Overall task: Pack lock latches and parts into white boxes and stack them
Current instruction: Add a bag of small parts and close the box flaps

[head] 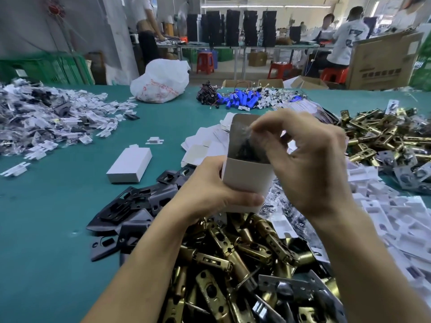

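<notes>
White open box (pixel 247 180) in left hand (pixel 210 190) holds dark bagged parts (pixel 247 148).

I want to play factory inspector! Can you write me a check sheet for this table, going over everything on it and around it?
Surface: green table, mostly covered in piles.
Job's things: open white box held upright; closed white box lying flat; brass latches heaped near; black plates beside them.
Clutter: bagged parts pile on the left, white plastic bag, blue batteries, white trays.
Hands: left hand grips the open box; right hand pushes a small clear bag of dark parts into it.
Cables: thin wires on the batteries.
Surroundings: other workers, red stools, cardboard box.
</notes>
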The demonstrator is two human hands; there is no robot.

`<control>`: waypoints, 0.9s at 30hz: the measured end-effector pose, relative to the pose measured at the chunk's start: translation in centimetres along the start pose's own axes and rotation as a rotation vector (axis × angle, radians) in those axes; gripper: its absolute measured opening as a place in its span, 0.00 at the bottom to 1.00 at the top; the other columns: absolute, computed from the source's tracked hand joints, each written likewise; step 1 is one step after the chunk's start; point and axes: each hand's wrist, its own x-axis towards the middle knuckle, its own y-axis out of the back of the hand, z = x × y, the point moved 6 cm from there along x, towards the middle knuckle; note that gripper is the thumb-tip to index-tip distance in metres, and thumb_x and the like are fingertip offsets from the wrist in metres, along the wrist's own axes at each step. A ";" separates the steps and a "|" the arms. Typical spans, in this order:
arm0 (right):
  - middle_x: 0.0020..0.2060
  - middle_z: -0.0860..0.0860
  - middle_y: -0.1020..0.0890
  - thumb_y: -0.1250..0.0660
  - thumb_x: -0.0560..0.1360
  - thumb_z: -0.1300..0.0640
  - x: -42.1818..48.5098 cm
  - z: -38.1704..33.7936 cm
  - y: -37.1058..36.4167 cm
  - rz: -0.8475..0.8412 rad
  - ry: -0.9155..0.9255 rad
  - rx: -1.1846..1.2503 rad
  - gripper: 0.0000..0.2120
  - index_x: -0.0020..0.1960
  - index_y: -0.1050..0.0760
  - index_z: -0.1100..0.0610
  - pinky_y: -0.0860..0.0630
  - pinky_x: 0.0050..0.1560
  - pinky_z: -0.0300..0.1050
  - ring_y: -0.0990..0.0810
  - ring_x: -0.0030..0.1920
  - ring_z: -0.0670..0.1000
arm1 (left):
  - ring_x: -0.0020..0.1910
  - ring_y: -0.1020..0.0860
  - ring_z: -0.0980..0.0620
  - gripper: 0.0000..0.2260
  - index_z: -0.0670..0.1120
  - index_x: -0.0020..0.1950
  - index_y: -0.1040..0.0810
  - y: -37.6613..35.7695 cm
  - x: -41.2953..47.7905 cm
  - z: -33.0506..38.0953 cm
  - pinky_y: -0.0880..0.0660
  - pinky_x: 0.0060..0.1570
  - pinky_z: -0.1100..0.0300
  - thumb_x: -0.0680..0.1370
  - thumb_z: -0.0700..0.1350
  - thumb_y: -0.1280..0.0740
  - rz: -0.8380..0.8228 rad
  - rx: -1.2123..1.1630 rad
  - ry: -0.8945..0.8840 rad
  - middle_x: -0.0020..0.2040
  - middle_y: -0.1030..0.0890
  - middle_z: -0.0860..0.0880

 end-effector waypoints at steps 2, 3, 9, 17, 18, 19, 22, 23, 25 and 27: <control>0.39 0.45 0.17 0.28 0.75 0.60 -0.1 0.1 -0.9 -0.144 -0.051 -0.038 0.03 0.47 0.17 0.54 0.29 0.42 0.43 0.25 0.43 0.51 | 0.41 0.19 0.51 0.17 0.42 0.47 0.17 0.1 0.0 0.0 0.23 0.43 0.56 0.61 0.42 0.18 0.013 -0.016 0.005 0.43 0.14 0.45; 0.39 0.44 0.16 0.29 0.75 0.58 -0.2 0.2 -1.1 -0.197 -0.066 -0.070 0.03 0.47 0.17 0.52 0.30 0.45 0.45 0.26 0.44 0.51 | 0.40 0.19 0.52 0.16 0.43 0.45 0.17 0.1 0.0 0.0 0.23 0.42 0.58 0.61 0.42 0.18 0.016 -0.019 0.006 0.42 0.15 0.47; 0.42 0.40 0.22 0.35 0.79 0.48 -0.2 0.7 0.1 -0.348 -0.141 -0.288 0.07 0.47 0.19 0.42 0.47 0.46 0.46 0.32 0.49 0.49 | 0.39 0.20 0.56 0.14 0.47 0.45 0.16 0.1 0.1 -0.4 0.23 0.40 0.63 0.64 0.37 0.18 0.032 -0.041 0.035 0.39 0.16 0.52; 0.46 0.38 0.34 0.54 0.73 0.29 -1.2 1.8 -1.6 -0.679 -0.311 -0.178 0.22 0.36 0.25 0.33 0.46 0.50 0.46 0.41 0.49 0.45 | 0.42 0.19 0.53 0.19 0.42 0.52 0.17 0.1 0.0 -0.6 0.22 0.44 0.56 0.63 0.44 0.21 0.024 -0.017 0.040 0.46 0.14 0.43; 0.47 0.39 0.35 0.53 0.74 0.29 -1.3 1.9 -1.7 -0.683 -0.297 -0.189 0.22 0.41 0.22 0.34 0.45 0.53 0.46 0.41 0.50 0.45 | 0.44 0.19 0.52 0.20 0.42 0.53 0.17 0.1 0.0 -0.6 0.21 0.47 0.53 0.63 0.44 0.21 0.025 -0.027 0.036 0.48 0.14 0.42; 0.49 0.41 0.35 0.50 0.74 0.30 -1.4 1.9 -1.8 -0.676 -0.282 -0.201 0.21 0.48 0.21 0.36 0.43 0.55 0.46 0.41 0.52 0.45 | 0.46 0.18 0.52 0.20 0.43 0.54 0.17 0.1 0.0 -0.6 0.20 0.51 0.51 0.64 0.44 0.21 0.026 -0.034 0.031 0.50 0.14 0.42; 0.54 0.43 0.35 0.36 0.75 0.42 -1.1 2.2 -1.2 -0.526 -0.282 -0.104 0.12 0.55 0.21 0.42 0.36 0.61 0.45 0.36 0.58 0.45 | 0.49 0.17 0.52 0.18 0.46 0.56 0.16 0.2 0.0 -0.6 0.20 0.55 0.51 0.67 0.46 0.23 0.020 -0.058 0.018 0.51 0.14 0.46; 0.56 0.43 0.34 0.32 0.74 0.45 -1.0 2.2 -0.8 -0.470 -0.279 -0.061 0.11 0.56 0.21 0.42 0.33 0.63 0.46 0.34 0.60 0.46 | 0.50 0.16 0.53 0.17 0.48 0.56 0.17 0.2 0.0 -0.6 0.20 0.54 0.53 0.68 0.46 0.23 0.015 -0.079 0.014 0.50 0.13 0.48; 0.59 0.43 0.34 0.31 0.72 0.44 -1.0 2.1 -0.7 -0.457 -0.266 -0.010 0.13 0.55 0.21 0.40 0.32 0.63 0.47 0.33 0.62 0.48 | 0.50 0.16 0.53 0.15 0.49 0.56 0.17 0.2 -0.1 -0.4 0.19 0.52 0.58 0.69 0.46 0.24 0.001 -0.122 0.002 0.50 0.13 0.49; 0.61 0.42 0.36 0.33 0.69 0.40 -1.2 2.0 -1.1 -0.502 -0.279 0.013 0.13 0.53 0.22 0.36 0.35 0.63 0.45 0.34 0.63 0.49 | 0.51 0.16 0.52 0.13 0.49 0.55 0.17 0.0 -0.1 -0.2 0.19 0.52 0.59 0.72 0.45 0.25 -0.023 -0.134 -0.008 0.51 0.13 0.48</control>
